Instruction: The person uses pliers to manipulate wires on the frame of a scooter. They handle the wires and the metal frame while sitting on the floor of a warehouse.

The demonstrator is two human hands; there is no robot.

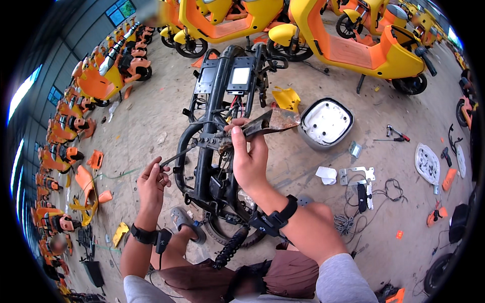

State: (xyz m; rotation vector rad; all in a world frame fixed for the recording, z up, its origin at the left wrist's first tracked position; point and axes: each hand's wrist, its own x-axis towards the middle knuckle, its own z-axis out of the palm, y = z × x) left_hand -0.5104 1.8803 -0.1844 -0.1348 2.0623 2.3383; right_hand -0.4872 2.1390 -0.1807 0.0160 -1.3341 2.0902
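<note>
A stripped black scooter frame [203, 171] lies between my legs, its wheel close to me. My left hand [153, 188] is closed around one end of a thin dark metal rod [177, 155]. The rod slants up to a bolted metal bracket [206, 141] across the frame's tube. Just right of that bracket, my right hand [251, 160] grips a metal piece with a dark, rolled neck and a rusty flat blade [284, 120], which points right. My palm hides part of its neck. Whether the rod's tip touches the bracket, I cannot tell.
A white-lined helmet-like shell [327, 123] and a yellow plastic piece [287, 98] lie right of the frame. Farther right are a red-handled tool [401, 136], a metal plate [357, 175] and loose cables [391, 191]. Yellow scooters [348, 50] stand behind; orange panels [86, 183] lie left.
</note>
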